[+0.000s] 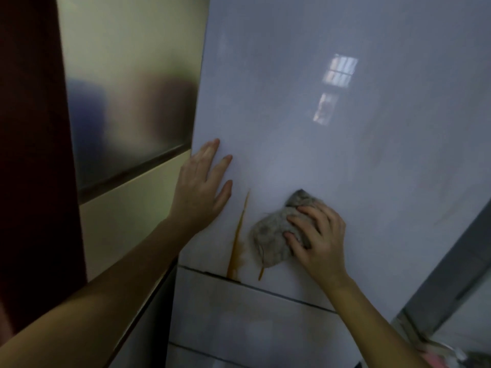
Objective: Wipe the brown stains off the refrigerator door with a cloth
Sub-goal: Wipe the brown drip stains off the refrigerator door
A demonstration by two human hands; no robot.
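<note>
The white refrigerator door [332, 144] fills most of the view. A long brown stain [237, 240] runs down it to the door's lower edge, and a short brown drip [261, 273] hangs just right of it. My right hand [318, 243] presses a crumpled grey cloth [273, 235] flat against the door, right of the long stain and just above the short drip. My left hand [203, 187] lies flat on the door near its left edge, fingers spread, holding nothing.
Below the door is a lower refrigerator drawer front [239, 314] past a dark gap. On the left stand cream cabinet panels [127, 208] with a frosted glass pane [127, 107] and a dark red upright [32, 155]. A grey frame [451, 274] runs at lower right.
</note>
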